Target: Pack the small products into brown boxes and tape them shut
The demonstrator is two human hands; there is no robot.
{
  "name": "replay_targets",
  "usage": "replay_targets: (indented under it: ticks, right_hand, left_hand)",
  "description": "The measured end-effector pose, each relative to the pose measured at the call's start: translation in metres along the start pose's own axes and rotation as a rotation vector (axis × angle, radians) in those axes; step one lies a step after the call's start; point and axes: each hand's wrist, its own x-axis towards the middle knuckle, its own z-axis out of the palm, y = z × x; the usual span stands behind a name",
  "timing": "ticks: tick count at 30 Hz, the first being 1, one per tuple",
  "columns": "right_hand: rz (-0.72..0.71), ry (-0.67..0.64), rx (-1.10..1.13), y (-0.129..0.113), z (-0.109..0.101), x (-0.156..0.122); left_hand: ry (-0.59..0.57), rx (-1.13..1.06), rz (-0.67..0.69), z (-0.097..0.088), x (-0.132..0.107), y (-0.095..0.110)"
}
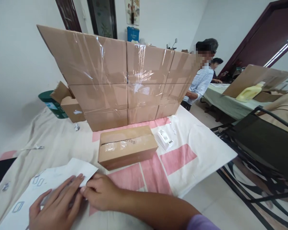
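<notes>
A white paper sheet with blue rectangular outlines printed on it lies at the near left of the table. My left hand rests over it with fingers stretched out, pressing it down. At the sheet's right edge my right hand is closed in a pinch on the paper, close to my left fingertips. Just beyond my hands stands a taped cardboard box. Right of this box sits a small white device.
Several stacked cardboard boxes form a wall at the back of the table. A green bin and an open carton stand left. People work at the right, near a chair and a yellow bottle.
</notes>
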Motion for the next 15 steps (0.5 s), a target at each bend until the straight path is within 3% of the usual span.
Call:
replay_targets:
  ticks: [4,8,15]
  right_hand:
    - [-0.001,0.015,-0.042,-0.001,0.002,-0.003]
    - [0.026,0.004,-0.024,-0.003,0.002,-0.005]
    - [0.057,-0.026,0.013,-0.003,0.002,-0.004]
  left_hand:
    - [0.03,0.127,0.043,-0.002,0.0,0.001]
    - [0.055,0.118,0.069,-0.002,0.0,-0.004]
    - [-0.045,0.125,0.21,0.008,-0.007,-0.025]
